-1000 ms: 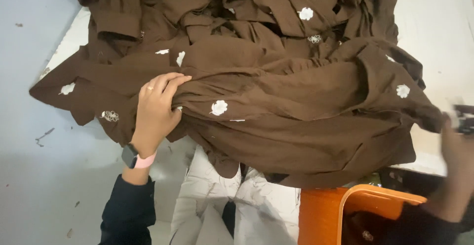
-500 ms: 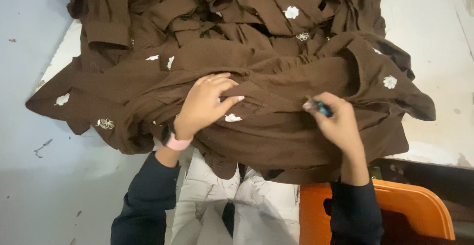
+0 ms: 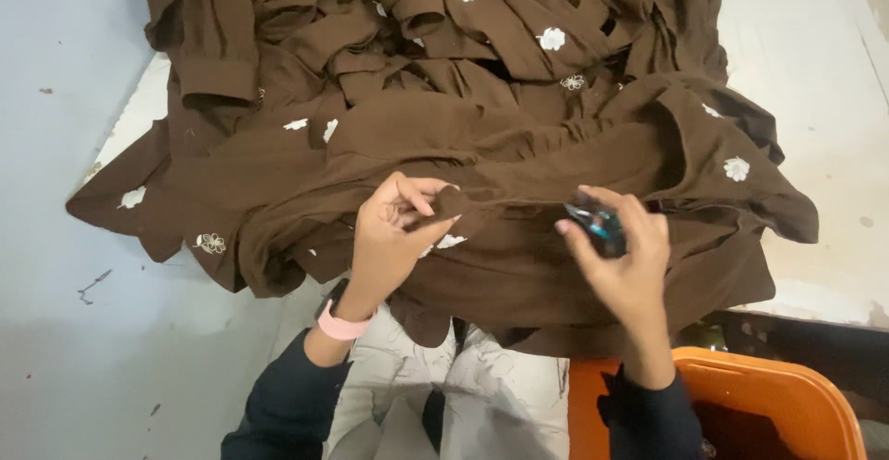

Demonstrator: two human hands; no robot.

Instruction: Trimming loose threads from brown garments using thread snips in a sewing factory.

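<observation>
A heap of brown fabric (image 3: 482, 117) with small white embroidered flowers lies over a white table and hangs toward my lap. My left hand (image 3: 394, 233) pinches a fold of this brown cloth between thumb and fingers; a pink watch band sits on that wrist. Just to the right, my right hand (image 3: 622, 256) holds a small dark tool with a teal part (image 3: 597, 224), its tip close to the raised fold. Both sleeves are dark.
An orange plastic bin (image 3: 778, 404) stands at the lower right beside my legs in light trousers (image 3: 463, 404). The white table edge (image 3: 815, 99) shows on the right. Grey floor (image 3: 83, 330) lies to the left.
My left hand went from resting flat on the cloth to pinching up a fold. My right hand came in from the right edge with the small tool and now sits beside the fold.
</observation>
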